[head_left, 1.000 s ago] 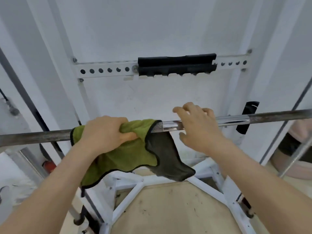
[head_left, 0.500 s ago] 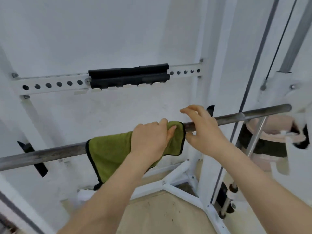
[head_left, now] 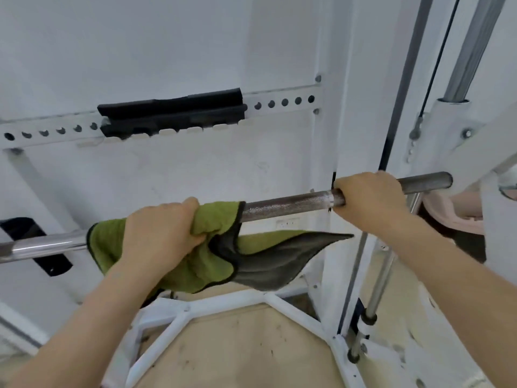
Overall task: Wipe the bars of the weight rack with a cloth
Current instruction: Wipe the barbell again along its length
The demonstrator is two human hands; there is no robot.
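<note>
A long steel bar (head_left: 291, 204) runs across the white rack from lower left to upper right. A green cloth (head_left: 218, 219) with a dark grey underside is wrapped over the bar left of the middle. My left hand (head_left: 161, 233) grips the cloth around the bar, and a loose corner of the cloth hangs out to the right below the bar. My right hand (head_left: 369, 196) grips the bare bar near its right end, fingers curled over the top.
A white perforated crossbar (head_left: 282, 103) with a black pad (head_left: 170, 112) spans the wall behind. White frame struts (head_left: 223, 303) cross the floor below. A white upright (head_left: 344, 135), a cable and chrome guide rods (head_left: 377, 281) stand at the right.
My right hand has slid right along the bar and closed round it near the end. The cloth's grey corner now hangs loose to the right. The view has shifted.
</note>
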